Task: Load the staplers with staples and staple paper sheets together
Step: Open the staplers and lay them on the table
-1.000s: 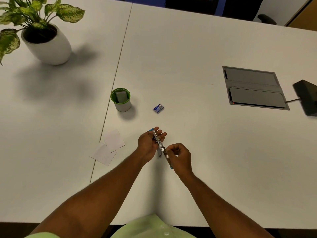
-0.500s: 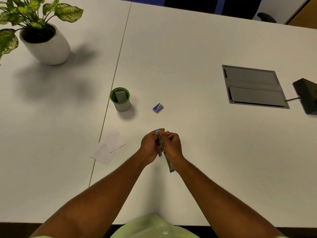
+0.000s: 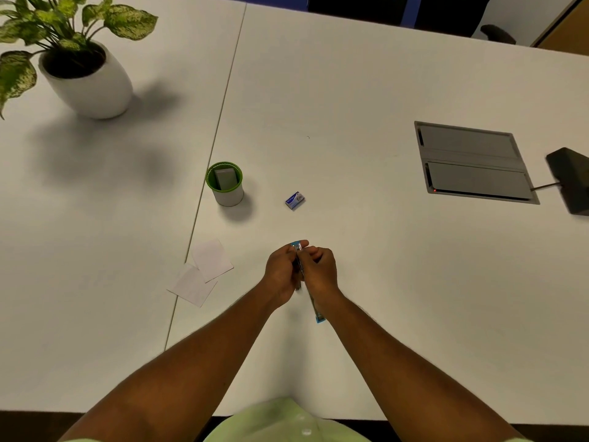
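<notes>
I saw both hands pressed together around the opened stapler (image 3: 299, 250), left hand (image 3: 282, 271) gripping it, right hand (image 3: 318, 269) pinching it, paper sheets (image 3: 204, 271) lying left of them.

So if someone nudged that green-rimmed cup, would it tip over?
Probably it would slide rather than tip: the green-rimmed cup looks squat, standing upright on the smooth white table. It likely feels light, since only a grey block shows inside. A high push at the rim might topple it.
</notes>
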